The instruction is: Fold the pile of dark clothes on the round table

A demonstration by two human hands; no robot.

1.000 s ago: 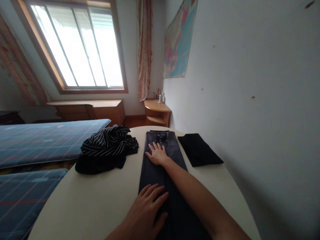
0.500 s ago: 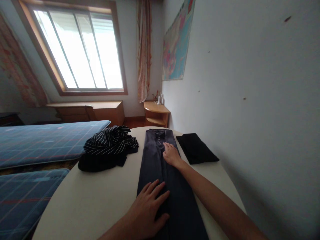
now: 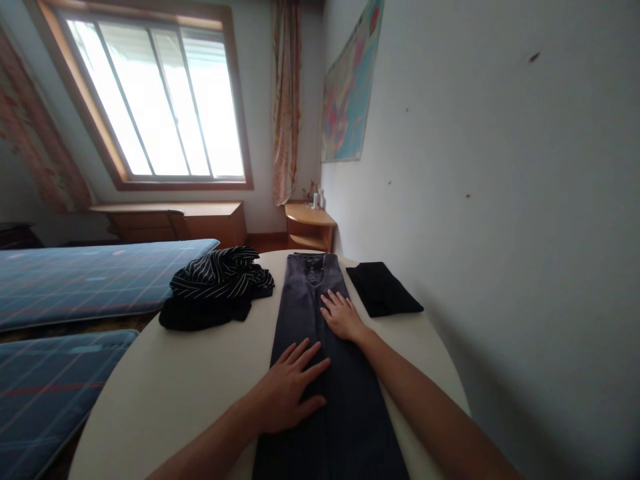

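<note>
A: What surrounds the round bench point(image 3: 185, 380)?

B: A bright window point(image 3: 157, 107) faces it across the room, a map point(image 3: 350, 93) hangs on the right-hand wall point(image 3: 500, 287), and blue plaid mattresses point(image 3: 95, 280) lie off to the left.

A: And on the bench itself?

B: On the left, a rumpled striped cloth point(image 3: 220, 275) is bunched with black clothing point(image 3: 200, 315). A folded black cloth point(image 3: 384, 290) lies on the right, just beside the far end of the long dark garment point(image 3: 300, 313), which runs down the middle from the far rim to the near side.

A: How is the person posed?

B: The left hand point(image 3: 287, 390) rests palm down on the garment's near part, fingers spread, its forearm point(image 3: 210, 430) slanting in from the lower left. The right hand point(image 3: 344, 319) lies farther up, on the garment's right side, palm down too, fingers slightly spread, its forearm slanting in from the lower right.
</note>
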